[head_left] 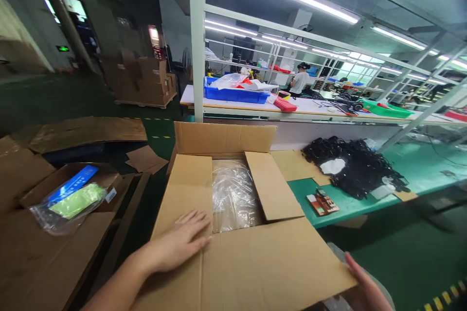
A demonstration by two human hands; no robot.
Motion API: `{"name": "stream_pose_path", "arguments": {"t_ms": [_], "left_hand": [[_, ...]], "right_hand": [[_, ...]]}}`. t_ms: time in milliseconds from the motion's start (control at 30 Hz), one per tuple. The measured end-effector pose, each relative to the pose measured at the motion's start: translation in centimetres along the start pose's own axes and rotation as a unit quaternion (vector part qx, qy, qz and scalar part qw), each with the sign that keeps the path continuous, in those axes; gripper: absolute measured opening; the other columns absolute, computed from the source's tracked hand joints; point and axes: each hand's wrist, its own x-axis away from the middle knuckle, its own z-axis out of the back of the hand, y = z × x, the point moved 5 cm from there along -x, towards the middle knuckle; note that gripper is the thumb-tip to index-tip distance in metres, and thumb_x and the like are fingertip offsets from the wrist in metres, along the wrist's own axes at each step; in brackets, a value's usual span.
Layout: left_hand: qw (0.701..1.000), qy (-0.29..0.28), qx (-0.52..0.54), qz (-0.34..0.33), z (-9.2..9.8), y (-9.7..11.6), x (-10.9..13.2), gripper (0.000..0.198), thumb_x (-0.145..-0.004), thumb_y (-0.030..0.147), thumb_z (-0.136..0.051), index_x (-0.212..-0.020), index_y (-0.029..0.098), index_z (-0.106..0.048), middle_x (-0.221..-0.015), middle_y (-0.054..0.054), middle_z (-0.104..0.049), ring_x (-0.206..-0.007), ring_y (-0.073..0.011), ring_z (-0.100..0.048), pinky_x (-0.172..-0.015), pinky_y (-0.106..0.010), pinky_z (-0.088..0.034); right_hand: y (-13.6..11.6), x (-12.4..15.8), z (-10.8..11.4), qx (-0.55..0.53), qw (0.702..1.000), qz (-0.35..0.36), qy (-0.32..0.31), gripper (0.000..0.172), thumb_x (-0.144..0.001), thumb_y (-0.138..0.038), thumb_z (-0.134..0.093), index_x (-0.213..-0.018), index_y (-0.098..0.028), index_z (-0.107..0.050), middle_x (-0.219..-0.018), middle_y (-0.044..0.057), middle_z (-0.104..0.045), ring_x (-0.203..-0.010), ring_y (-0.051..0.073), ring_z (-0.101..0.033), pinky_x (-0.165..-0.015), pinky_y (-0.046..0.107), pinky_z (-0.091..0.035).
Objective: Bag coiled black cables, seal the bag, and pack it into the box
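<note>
A large open cardboard box stands directly in front of me, with its flaps folded outward. Clear plastic sheeting lines the inside and hides whatever lies below it. My left hand rests flat on the near flap, fingers apart and holding nothing. At the flap's right corner, my right hand wraps the cardboard edge and is only partly in the frame.
To the left, an open carton holds a clear bag with blue and green items. Black cables lie on a green-topped bench to the right. A co-worker stands behind a white table. Stacked boxes sit on a pallet.
</note>
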Motion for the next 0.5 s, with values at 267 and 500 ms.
{"name": "stream_pose_path", "arguments": {"t_ms": [267, 500], "left_hand": [[0.843, 0.27, 0.463, 0.05, 7.9, -13.1, 7.0, 0.058, -0.088, 0.068, -0.027, -0.125, 0.029, -0.051, -0.131, 0.004, -0.049, -0.123, -0.0184, -0.044, -0.109, -0.037, -0.033], [0.828, 0.516, 0.16, 0.151, 1.3, -9.9, 7.9, 0.048, -0.09, 0.054, -0.037, -0.134, 0.037, -0.034, -0.143, 0.008, -0.032, -0.132, -0.0233, -0.03, -0.11, -0.05, -0.027]], "right_hand": [[-9.9, 2.9, -11.1, 0.144, 0.894, 0.417, -0.081, 0.069, -0.08, -0.069, -0.026, -0.107, -0.014, -0.06, -0.116, 0.011, -0.052, -0.11, 0.012, -0.051, -0.1, 0.03, -0.047], [-9.1, -3.6, -19.1, 0.602, 0.643, 0.473, -0.006, 0.044, -0.086, -0.049, -0.046, -0.127, -0.033, -0.045, -0.129, 0.002, -0.039, -0.122, 0.02, -0.034, -0.113, 0.048, -0.03]]}}
